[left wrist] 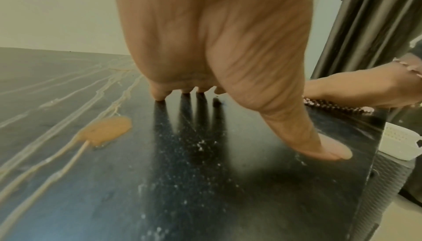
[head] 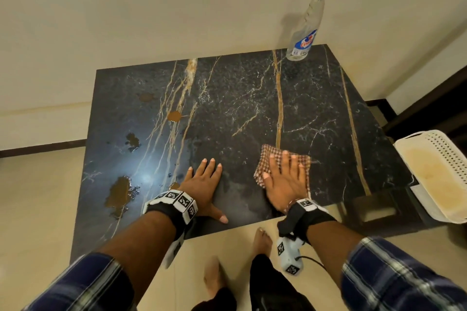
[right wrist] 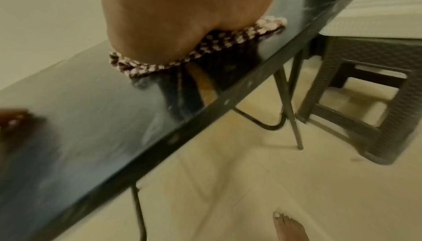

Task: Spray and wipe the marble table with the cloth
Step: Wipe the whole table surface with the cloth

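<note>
So the right hand (head: pixel 285 179) is pressed flat on the checked cloth (head: pixel 275 156), fingers straight and a bit spread, nothing curled round it; that grip is just palm and fingers pushing the cloth down onto the dark marble counter (head: pixel 240 98). The cloth pokes out past the fingertips and on the thumb side, and in the right wrist view its folded edge (right wrist: pixel 160 66) sits squashed under the heel of the palm, close to the counter's near edge. Right next to it on the thumb side, the left hand (head: pixel 204 184) lies flat on the bare counter with fingers straight and thumb stuck out toward the right hand, holding nothing; the left wrist view shows the fingertips (left wrist: pixel 160 95) and thumb touching the glossy top. Beyond the left hand, on its outer side, there are brown spills (head: pixel 118 194), one (left wrist: pixel 107 129) just beside that hand. The counter looks smeary wet between the two hands. The spray bottle (head: pixel 303 33) stands upright way off past the right hand's fingertips, at the far corner by the wall. Out past the right hand's little-finger side, a white perforated basket (head: pixel 434 177) sits on a dark stool (right wrist: pixel 356 104) off the counter.
</note>
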